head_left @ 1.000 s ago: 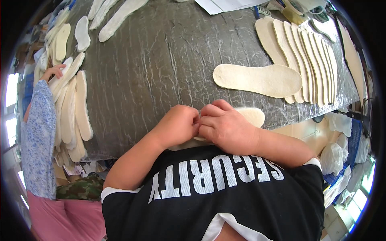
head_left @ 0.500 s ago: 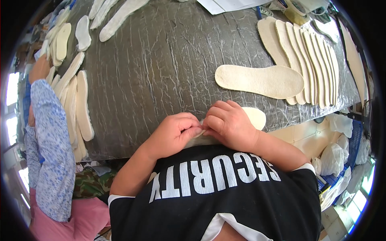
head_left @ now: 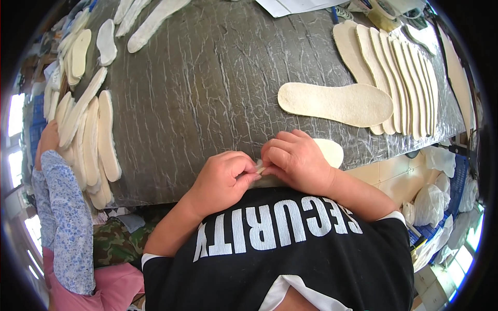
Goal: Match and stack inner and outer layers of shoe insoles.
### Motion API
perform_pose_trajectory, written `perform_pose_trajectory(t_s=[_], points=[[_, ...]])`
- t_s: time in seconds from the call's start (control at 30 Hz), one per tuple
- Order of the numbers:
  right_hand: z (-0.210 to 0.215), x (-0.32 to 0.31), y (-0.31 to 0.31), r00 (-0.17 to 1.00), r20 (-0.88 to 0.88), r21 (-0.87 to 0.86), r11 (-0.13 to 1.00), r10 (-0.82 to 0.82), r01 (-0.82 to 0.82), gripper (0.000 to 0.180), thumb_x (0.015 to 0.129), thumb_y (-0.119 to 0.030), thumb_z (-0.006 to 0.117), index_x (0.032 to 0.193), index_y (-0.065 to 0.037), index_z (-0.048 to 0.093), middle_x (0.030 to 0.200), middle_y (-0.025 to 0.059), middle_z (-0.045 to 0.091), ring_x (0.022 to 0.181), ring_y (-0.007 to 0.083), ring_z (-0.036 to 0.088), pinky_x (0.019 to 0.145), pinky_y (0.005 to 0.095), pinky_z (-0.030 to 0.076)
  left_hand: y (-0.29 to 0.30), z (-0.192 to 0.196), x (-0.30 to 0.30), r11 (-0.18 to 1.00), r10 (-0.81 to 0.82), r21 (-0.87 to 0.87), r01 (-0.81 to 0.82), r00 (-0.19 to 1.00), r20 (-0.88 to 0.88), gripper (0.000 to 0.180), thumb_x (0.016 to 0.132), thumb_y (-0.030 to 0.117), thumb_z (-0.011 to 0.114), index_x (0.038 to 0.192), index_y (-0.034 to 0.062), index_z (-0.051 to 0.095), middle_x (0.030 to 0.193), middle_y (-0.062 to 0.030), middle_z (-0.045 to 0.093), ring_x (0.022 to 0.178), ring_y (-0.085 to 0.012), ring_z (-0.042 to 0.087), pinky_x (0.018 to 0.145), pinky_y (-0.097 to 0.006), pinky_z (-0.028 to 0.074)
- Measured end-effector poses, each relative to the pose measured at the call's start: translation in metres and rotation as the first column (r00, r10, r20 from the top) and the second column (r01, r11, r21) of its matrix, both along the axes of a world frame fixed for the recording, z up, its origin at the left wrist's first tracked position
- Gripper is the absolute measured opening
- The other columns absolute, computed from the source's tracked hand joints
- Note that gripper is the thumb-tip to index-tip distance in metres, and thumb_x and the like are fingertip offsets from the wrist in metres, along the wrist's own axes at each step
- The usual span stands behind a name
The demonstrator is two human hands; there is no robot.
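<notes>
At the table's near edge, both hands work on one cream insole (head_left: 330, 152). Its rounded end shows to the right of my right hand (head_left: 296, 158); the rest lies mostly under the hands. My left hand (head_left: 226, 175) pinches the insole's edge between thumb and bent forefinger. Close beside it, my right hand pinches the same edge, its fingertips nearly touching the left ones. A small pale strip shows between the fingertips. Just beyond the hands, a single insole (head_left: 334, 103) lies flat, its right end against a fanned row of insoles (head_left: 399, 78).
The table (head_left: 207, 93) has a wrinkled plastic cover. More insoles (head_left: 93, 140) are heaped at its left edge, beside a co-worker's hand (head_left: 49, 136) and blue-patterned sleeve (head_left: 72, 207). White fluffy insoles (head_left: 155, 26) and paper sheets (head_left: 290, 6) lie at the far side. Plastic bags (head_left: 429, 205) stand lower right.
My left hand has shifted slightly down, its thumb and forefinger still pinching. My right hand has barely moved. The co-worker's arm has drawn back toward the near left.
</notes>
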State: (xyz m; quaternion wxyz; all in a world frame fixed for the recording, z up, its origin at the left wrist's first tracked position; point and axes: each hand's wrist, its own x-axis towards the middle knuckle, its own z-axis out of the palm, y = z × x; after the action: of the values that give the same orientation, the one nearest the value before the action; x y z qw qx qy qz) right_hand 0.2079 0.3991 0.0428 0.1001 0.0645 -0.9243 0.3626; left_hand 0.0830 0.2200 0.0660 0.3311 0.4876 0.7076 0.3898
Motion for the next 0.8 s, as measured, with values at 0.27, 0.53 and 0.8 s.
perform_pose_trajectory(t_s=[0.27,0.53,0.8], points=[[-0.001,0.001,-0.003,1.000,0.015,-0.015,1.000,-0.006,0.006,0.017,0.072,-0.019,0.072,0.082,-0.013,0.059,0.079,-0.0013,0.060,0.079,0.0204,0.059,0.069,0.0353,0.043,-0.006,-0.007,0.002,0.999,0.037,-0.025,-0.035,0.997,0.070,0.011,0.078,-0.002,0.073,0.081,0.0005,0.062,0.080,-0.0104,0.067,0.072,-0.0199,0.066,0.067,-0.030,0.053],[-0.004,0.000,-0.003,0.999,0.036,0.007,0.999,-0.034,0.034,0.014,0.074,-0.019,0.073,0.084,-0.012,0.066,0.081,0.0008,0.062,0.084,0.0220,0.061,0.072,0.0370,0.044,-0.010,0.006,-0.008,0.981,0.129,-0.162,-0.110,0.985,0.113,0.043,0.067,0.010,0.087,0.102,-0.0009,0.064,0.092,-0.0121,0.071,0.087,-0.0199,0.068,0.078,-0.030,0.053],[-0.002,-0.003,-0.005,0.995,0.094,0.019,0.999,-0.046,0.045,0.012,0.076,-0.021,0.072,0.082,-0.012,0.065,0.080,0.0010,0.061,0.083,0.0213,0.060,0.073,0.0373,0.042,-0.019,-0.006,-0.004,0.999,0.035,0.002,-0.035,0.982,-0.185,0.028,0.070,0.015,0.083,0.089,0.0001,0.068,0.083,-0.0129,0.068,0.075,-0.0294,0.065,0.069,-0.037,0.051]])
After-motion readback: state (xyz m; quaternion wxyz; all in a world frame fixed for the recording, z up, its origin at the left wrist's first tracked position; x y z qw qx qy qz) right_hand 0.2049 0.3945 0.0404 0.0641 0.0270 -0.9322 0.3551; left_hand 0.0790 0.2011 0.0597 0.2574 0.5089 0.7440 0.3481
